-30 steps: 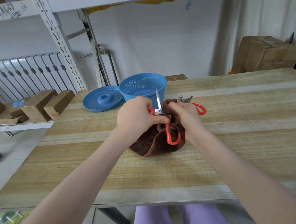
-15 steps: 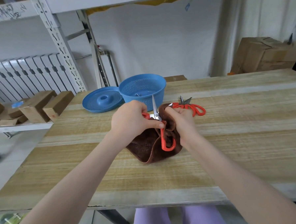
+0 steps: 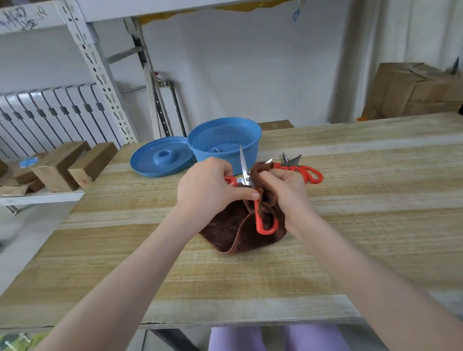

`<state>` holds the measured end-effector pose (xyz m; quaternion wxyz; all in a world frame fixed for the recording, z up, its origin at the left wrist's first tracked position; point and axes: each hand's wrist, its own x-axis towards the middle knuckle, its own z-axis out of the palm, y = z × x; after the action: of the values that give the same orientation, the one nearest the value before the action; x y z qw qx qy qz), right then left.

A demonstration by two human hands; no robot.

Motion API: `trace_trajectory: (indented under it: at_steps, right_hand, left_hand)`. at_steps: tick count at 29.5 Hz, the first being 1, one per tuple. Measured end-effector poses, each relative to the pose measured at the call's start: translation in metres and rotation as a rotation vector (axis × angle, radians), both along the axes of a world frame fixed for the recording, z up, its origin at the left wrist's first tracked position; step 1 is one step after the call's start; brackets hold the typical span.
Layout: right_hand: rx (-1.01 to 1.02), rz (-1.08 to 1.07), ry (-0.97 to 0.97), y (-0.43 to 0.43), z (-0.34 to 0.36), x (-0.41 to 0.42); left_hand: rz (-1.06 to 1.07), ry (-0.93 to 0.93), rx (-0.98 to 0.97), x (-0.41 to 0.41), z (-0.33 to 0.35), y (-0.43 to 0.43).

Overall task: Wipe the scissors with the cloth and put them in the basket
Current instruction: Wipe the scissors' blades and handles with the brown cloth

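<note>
My left hand [image 3: 208, 187] grips a pair of red-handled scissors [image 3: 265, 224] by one handle; the blades are spread, one blade pointing up. My right hand [image 3: 284, 190] holds a brown cloth [image 3: 229, 230] bunched around the other blade, whose tip sticks out above the cloth. The cloth's lower part drapes on the wooden table [image 3: 361, 222]. The blue basket [image 3: 224, 140] stands just behind my hands, with something metallic inside. More red-handled scissors [image 3: 309, 172] lie on the table to the right of my right hand.
A blue perforated lid [image 3: 161, 156] lies left of the basket. Wooden blocks [image 3: 63, 168] sit on a shelf at the left, in front of a white radiator. A cardboard box [image 3: 413, 90] stands at the far right behind the table.
Both hands with the scissors and cloth have shifted slightly left, and the view has shifted too. The right hand keeps the cloth around the blade.
</note>
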<state>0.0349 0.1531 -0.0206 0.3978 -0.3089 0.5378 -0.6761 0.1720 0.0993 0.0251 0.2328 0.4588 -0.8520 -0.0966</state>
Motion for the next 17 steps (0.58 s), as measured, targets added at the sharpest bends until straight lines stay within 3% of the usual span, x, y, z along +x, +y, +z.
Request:
trace_trajectory:
  at_steps: [5, 9, 11, 14, 17]
  right_hand:
    - [-0.043, -0.075, -0.009, -0.007, 0.000, 0.001]
    - [0.038, -0.074, -0.313, -0.007, -0.011, -0.008]
    - [0.095, -0.001, -0.294, -0.003, -0.015, -0.012]
    - [0.022, 0.118, -0.239, -0.001, -0.013, -0.012]
    - [-0.002, 0.143, -0.071, -0.002, 0.002, -0.010]
  left_hand:
    - [0.023, -0.006, -0.051, -0.004, 0.002, 0.003]
    - [0.039, 0.034, -0.009, 0.002, 0.003, -0.002]
    - [0.042, 0.049, 0.010, 0.005, 0.002, -0.004]
    - [0.025, 0.056, 0.015, 0.002, 0.001, -0.003]
    - [0.009, 0.033, -0.014, -0.004, 0.001, 0.002]
